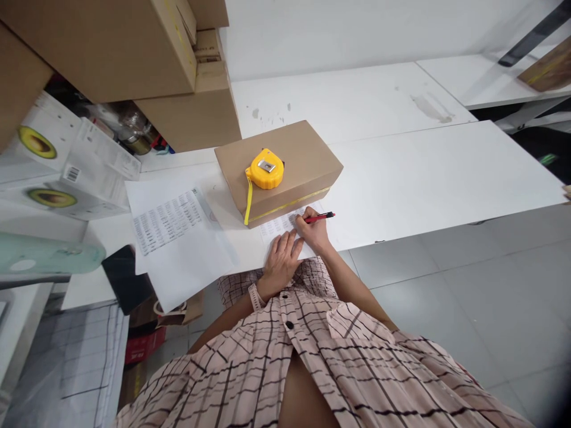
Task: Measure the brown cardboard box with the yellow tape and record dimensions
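A red and black pen (322, 217) is gripped in my right hand (313, 230), which rests on a printed sheet (273, 226) at the table's front edge. My left hand (282, 258) lies flat on the lower part of that sheet, fingers stretched out, just left of the right hand. The far part of the sheet meets the front of a closed cardboard box (303, 148), which hides whatever lies behind its edge. On the box's top sits a yellow tape measure (266, 169), its yellow strap hanging over the front side.
More printed papers (178, 238) lie on the white table (401, 178) at left, beside a dark flat object (127, 279). Large cardboard boxes (187, 113) are stacked at the back left, near white boxes with avocado pictures (89, 160). A greenish bottle (53, 252) is at far left.
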`<action>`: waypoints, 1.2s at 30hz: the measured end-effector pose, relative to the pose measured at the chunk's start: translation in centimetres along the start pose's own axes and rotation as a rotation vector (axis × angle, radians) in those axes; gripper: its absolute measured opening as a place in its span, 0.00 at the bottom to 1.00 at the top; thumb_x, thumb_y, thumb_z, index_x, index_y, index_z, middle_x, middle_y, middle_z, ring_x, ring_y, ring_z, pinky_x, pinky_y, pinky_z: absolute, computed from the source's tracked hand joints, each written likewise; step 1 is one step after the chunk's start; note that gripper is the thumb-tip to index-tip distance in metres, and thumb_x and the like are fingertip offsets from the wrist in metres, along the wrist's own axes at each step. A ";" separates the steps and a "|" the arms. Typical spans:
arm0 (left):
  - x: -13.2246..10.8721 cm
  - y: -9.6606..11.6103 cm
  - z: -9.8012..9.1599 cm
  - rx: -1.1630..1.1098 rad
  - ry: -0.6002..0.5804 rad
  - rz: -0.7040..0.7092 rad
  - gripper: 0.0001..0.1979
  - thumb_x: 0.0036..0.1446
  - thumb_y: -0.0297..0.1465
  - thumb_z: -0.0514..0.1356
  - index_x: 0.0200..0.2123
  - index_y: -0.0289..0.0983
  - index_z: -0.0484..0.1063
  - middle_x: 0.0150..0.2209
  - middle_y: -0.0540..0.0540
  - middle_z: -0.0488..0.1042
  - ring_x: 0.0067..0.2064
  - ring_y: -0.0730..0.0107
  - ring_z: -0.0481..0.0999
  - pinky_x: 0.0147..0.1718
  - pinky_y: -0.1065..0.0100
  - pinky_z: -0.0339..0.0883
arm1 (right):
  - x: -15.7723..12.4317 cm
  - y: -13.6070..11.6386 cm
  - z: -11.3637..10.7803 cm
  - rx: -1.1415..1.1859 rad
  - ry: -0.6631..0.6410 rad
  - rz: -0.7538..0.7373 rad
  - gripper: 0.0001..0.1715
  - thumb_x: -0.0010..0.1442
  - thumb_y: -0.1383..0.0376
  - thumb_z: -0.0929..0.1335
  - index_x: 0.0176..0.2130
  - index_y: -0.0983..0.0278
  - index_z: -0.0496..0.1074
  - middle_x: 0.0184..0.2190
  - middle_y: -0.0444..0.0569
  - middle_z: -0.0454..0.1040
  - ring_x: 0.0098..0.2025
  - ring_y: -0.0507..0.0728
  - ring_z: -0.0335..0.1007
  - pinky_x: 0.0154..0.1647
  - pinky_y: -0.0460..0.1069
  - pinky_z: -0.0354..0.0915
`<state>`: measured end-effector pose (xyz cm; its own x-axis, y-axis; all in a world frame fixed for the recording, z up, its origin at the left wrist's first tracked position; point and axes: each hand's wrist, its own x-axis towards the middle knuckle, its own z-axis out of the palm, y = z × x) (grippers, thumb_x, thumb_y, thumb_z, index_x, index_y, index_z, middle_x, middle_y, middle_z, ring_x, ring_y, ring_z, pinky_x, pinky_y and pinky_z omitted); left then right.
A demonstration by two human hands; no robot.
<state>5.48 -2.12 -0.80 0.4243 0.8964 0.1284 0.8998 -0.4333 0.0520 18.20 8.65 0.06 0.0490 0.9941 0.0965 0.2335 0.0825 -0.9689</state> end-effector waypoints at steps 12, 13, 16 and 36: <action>0.0 0.0 -0.2 -0.006 -0.021 -0.002 0.31 0.69 0.39 0.59 0.71 0.33 0.62 0.73 0.32 0.58 0.73 0.47 0.61 0.70 0.48 0.55 | 0.0 -0.1 0.0 -0.027 0.012 0.002 0.17 0.53 0.60 0.67 0.22 0.58 0.55 0.20 0.38 0.55 0.25 0.50 0.50 0.28 0.49 0.52; 0.0 0.0 -0.2 -0.007 -0.024 -0.004 0.31 0.70 0.39 0.59 0.71 0.33 0.62 0.73 0.32 0.58 0.73 0.47 0.61 0.70 0.48 0.54 | 0.0 -0.1 0.0 -0.030 0.020 0.003 0.17 0.52 0.60 0.67 0.22 0.58 0.54 0.20 0.38 0.55 0.25 0.51 0.50 0.28 0.48 0.52; 0.0 0.0 -0.1 -0.011 -0.028 -0.007 0.31 0.70 0.39 0.58 0.71 0.34 0.62 0.74 0.33 0.58 0.73 0.48 0.60 0.71 0.49 0.54 | 0.0 -0.1 0.0 -0.029 0.043 0.008 0.17 0.52 0.59 0.67 0.22 0.58 0.54 0.20 0.37 0.55 0.25 0.51 0.50 0.28 0.48 0.52; 0.0 0.0 -0.1 -0.007 -0.020 0.000 0.31 0.69 0.39 0.59 0.71 0.33 0.62 0.74 0.32 0.57 0.73 0.48 0.61 0.70 0.49 0.55 | -0.1 0.0 0.1 0.007 0.027 0.001 0.17 0.53 0.61 0.67 0.22 0.58 0.54 0.19 0.37 0.54 0.25 0.51 0.50 0.28 0.49 0.51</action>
<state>5.49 -2.11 -0.73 0.4263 0.8980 0.1087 0.8990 -0.4340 0.0592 18.07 8.60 0.08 0.0753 0.9920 0.1016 0.2264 0.0822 -0.9706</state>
